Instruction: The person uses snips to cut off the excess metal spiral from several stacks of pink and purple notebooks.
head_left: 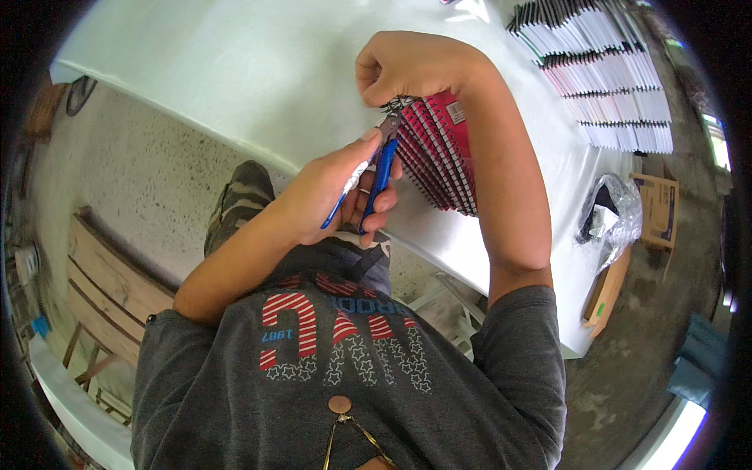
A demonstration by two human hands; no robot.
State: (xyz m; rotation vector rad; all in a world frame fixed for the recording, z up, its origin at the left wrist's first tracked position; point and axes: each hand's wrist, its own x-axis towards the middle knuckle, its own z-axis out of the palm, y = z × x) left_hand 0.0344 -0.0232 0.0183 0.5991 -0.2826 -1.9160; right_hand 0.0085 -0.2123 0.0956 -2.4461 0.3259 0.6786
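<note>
My left hand (323, 186) is wrapped round a pair of blue-handled cutting pliers (381, 174), one grip partly covered in white. Their jaws point up and away from me, at the far end of black spiral bindings. These bindings belong to a fanned stack of red-covered spiral notebooks (439, 160) on the white table (258, 86). Across that far end bends my right hand (419, 66), its fingers curled closed against the bindings. What its fingertips pinch, if anything, is hidden. My right forearm passes over the stack's right side.
Rows of stacked spiral notebooks (603, 86) fill the table's far right. Nearer along that edge are a clear plastic bag (619, 211) with something dark inside and a cardboard box (656, 210). A wooden bench (117, 290) stands at the left.
</note>
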